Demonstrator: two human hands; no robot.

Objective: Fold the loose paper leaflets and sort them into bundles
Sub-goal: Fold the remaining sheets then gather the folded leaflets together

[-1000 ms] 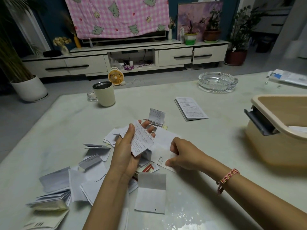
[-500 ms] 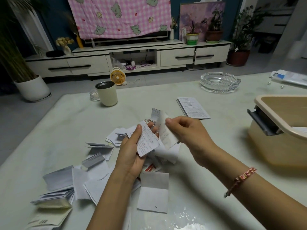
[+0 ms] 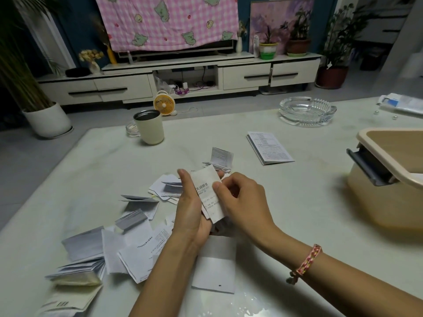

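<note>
Hands meet low over the bench (image 3: 302, 209), both clamped on paper. The left hand (image 3: 190, 209) curls round a small bundle (image 3: 207, 213) of folded slips, thumb standing up along its edge. The right hand (image 3: 240, 202) pinches a printed leaflet (image 3: 206, 188) flat against the front of that bundle, thumb on its face.

From where I stand, the step looks like adding a folded piece to the bundle. Next it wants the edges squared, then the right hand freed to fetch another.

Nearest, at six o'clock from the hands, lies a plain sheet (image 3: 215, 268), partly under the left wrist. At eight o'clock the loose leaflets (image 3: 137, 248) sprawl, some half open, and beyond them at the bench's near left corner sits a thicker stack (image 3: 77, 268). Plenty looks unfolded yet.

Just past the hands at twelve o'clock, a few small folded pieces (image 3: 222, 156) stand apart. A thin booklet (image 3: 270, 147) lies at one o'clock and a beige bin (image 3: 393, 179) sits at three. Farther off are a cup (image 3: 150, 126) at eleven and a glass ashtray (image 3: 307, 110) at one.
</note>
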